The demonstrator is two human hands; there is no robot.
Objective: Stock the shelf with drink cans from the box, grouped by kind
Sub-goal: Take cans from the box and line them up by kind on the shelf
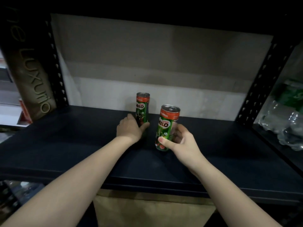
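Left hand (129,127) grips lower half of rear Milo can (142,110), fingers curled round it, thumb on near side; can upright on dark shelf (65,145), near back wall. Right hand (182,140) holds front Milo can (167,126), thumb pressed across label, fingers wrapped behind; can upright, base at shelf. Cans apart. Cardboard box (147,210) below shelf edge. Plastic bottles (282,118) far right of right fingers.

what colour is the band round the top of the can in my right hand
Red-orange, above a green body, on the can; head view.
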